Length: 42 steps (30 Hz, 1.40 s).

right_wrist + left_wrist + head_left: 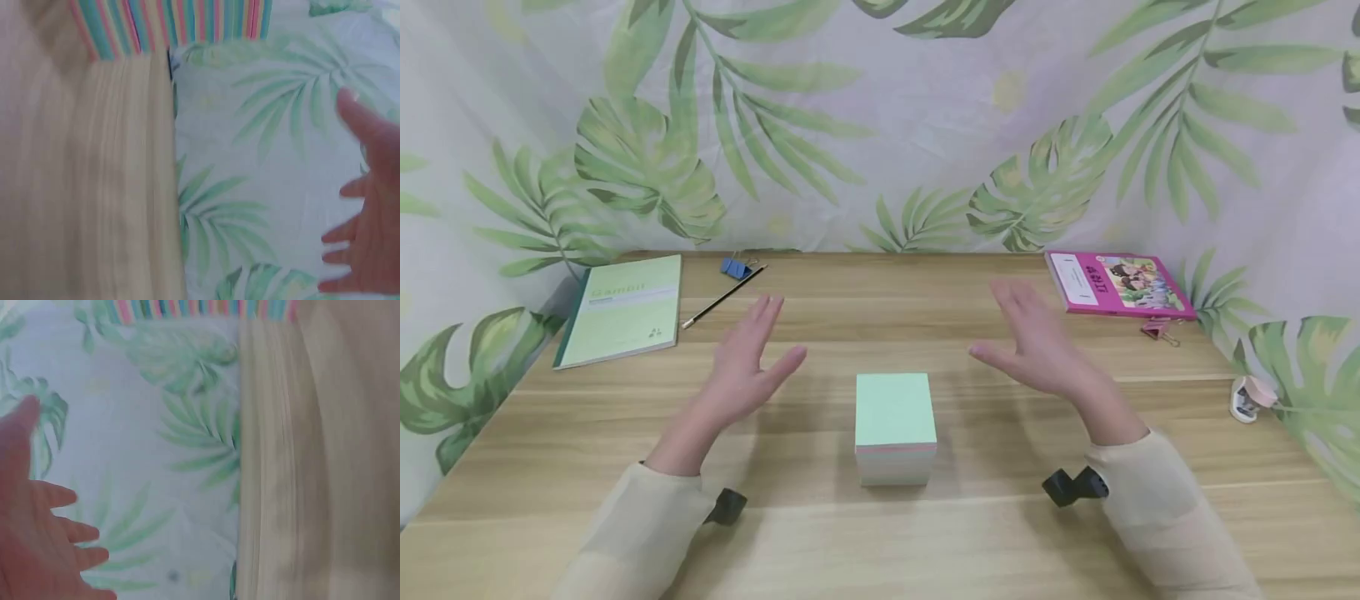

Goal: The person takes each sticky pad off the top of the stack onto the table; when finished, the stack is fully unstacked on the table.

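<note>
A block of sticky notes (895,412) with a mint-green top sheet stands on the wooden table, between and slightly nearer than my two hands. Its striped side, in bands of several colours, shows at the top of the left wrist view (206,309) and the right wrist view (219,22). My left hand (745,367) is held left of the block, fingers extended and thumb apart, touching nothing. On the other side my right hand (1037,350) is held likewise, with nothing in it. Both hands appear raised over the table.
At the back left lie a green notebook (625,312), a black pencil (724,297) and a blue binder clip (736,268). A pink book (1120,285), a pink binder clip (1160,331) and a small white-and-pink object (1251,398) are at the right. A leaf-patterned cloth (925,125) hangs behind the table.
</note>
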Motion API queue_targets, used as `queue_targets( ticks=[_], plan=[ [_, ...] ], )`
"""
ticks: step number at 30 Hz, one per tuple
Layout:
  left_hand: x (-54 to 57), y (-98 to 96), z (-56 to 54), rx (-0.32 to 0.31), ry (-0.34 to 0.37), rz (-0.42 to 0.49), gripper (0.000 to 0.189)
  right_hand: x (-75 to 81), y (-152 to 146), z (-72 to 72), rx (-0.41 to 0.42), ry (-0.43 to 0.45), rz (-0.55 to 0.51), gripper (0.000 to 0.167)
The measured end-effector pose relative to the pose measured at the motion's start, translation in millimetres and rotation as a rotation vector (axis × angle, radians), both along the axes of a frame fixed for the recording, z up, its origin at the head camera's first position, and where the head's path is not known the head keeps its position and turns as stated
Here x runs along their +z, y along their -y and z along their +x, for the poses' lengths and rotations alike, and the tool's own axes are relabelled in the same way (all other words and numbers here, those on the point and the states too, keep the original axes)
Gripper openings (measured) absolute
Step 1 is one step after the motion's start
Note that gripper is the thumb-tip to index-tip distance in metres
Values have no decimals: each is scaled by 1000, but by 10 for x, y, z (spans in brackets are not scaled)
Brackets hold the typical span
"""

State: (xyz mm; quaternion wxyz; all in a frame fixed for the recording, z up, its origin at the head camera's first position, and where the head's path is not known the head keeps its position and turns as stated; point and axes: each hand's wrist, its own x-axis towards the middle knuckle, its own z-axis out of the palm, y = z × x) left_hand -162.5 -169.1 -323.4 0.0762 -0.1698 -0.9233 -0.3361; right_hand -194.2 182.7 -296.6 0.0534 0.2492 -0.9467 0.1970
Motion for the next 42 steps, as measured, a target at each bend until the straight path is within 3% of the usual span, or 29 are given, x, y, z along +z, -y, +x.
queue_targets(
  ticks=[4, 10, 14, 18, 22, 28, 42],
  plan=[
    [-12, -100, 179, -123, 95, 206, 77, -47, 111, 150, 177, 98, -195, 84],
    [-212, -345, 376, -282, 194, 272, 102, -204, 352, 320, 346, 293, -354, 93],
    [-237, -477, 474, -353, 263, 364, 105, -345, 450, 383, 399, 396, -416, 97],
    [-212, -565, 549, -354, 367, 465, 102, -453, 484, 421, 408, 468, -489, 95],
    [-241, -598, 573, -346, 421, 555, 98, -505, 491, 437, 426, 529, -547, 90],
    [-327, -601, 548, -368, 428, 647, 91, -488, 464, 437, 417, 539, -563, 83],
    [-387, -612, 533, -375, 422, 668, 87, -492, 199, 417, 399, 582, -586, 79]
  ],
)
